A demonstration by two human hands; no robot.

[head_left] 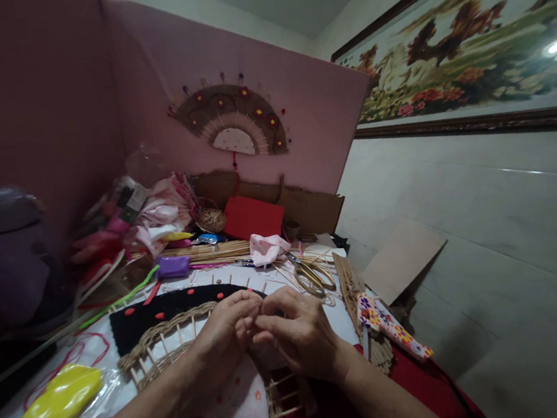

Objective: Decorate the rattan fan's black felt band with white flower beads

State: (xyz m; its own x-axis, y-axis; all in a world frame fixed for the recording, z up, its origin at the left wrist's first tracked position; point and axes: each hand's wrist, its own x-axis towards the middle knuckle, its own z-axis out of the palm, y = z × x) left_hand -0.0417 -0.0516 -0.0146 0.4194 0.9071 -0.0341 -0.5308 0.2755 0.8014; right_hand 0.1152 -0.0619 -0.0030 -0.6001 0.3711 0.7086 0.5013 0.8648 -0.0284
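Note:
My left hand (pixel 225 336) and my right hand (pixel 300 334) meet above a fan-shaped craft piece (pixel 170 317). Both have curled fingers touching at the tips; whatever they pinch is hidden or too small to make out. The fan has a black band with red dots, twisted cord rows over thin sticks, and a white dotted cloth (pixel 242 397) at its lower middle. My forearms cover part of it. Gold-handled scissors (pixel 311 276) lie just beyond my right hand.
Yellow clay (pixel 61 399) in plastic lies at the left, a purple packet (pixel 173 266) farther back. Behind are bundled sticks (pixel 207 252) and a red sheet (pixel 253 216). At the right is a flower-patterned glue gun (pixel 392 327). A finished-looking fan (pixel 235 116) hangs on the pink board.

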